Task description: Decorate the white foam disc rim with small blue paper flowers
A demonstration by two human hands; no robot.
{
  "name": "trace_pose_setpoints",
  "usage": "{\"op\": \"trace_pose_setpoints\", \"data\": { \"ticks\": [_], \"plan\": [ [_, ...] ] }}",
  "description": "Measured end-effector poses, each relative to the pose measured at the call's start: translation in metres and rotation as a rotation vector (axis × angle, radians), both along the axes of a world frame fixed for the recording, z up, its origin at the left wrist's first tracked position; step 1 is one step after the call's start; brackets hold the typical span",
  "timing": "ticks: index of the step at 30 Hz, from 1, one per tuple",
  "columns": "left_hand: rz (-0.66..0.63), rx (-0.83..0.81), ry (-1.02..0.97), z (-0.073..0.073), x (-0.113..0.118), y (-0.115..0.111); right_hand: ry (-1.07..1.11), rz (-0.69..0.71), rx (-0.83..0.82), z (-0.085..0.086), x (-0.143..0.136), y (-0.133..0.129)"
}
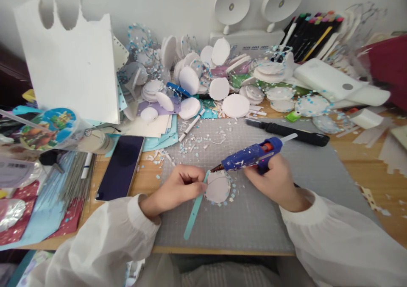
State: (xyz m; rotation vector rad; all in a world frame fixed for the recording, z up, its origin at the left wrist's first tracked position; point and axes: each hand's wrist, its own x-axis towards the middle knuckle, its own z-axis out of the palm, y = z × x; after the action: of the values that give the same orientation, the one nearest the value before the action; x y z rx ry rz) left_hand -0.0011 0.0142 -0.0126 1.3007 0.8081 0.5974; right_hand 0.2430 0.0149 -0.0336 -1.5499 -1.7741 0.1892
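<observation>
While my right hand [276, 181] curls its fingers round the blue plastic glue gun [243, 156], my left hand [178, 189] pinches the flat teal paper-like strip [193, 219] beside a round white disc [218, 188] on the grey mat [254, 227], and I judge this strip light, bendy, best held below the nozzle [217, 168].

phone [120, 168] lies left of the cutting mat [254, 219]
</observation>
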Motion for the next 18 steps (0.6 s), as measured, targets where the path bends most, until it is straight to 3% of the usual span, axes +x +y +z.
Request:
{"op": "trace_pose_setpoints", "data": {
  "ticks": [7,18],
  "plan": [
    [-0.001,0.000,0.017,0.0022,0.0000,0.0003,0.010,-0.019,-0.052,0.0048,-0.0019,0.0000],
    [-0.004,-0.014,-0.006,0.0003,-0.0001,-0.0001,-0.021,-0.004,-0.002,0.0017,0.0006,-0.0011]
  ]
}}
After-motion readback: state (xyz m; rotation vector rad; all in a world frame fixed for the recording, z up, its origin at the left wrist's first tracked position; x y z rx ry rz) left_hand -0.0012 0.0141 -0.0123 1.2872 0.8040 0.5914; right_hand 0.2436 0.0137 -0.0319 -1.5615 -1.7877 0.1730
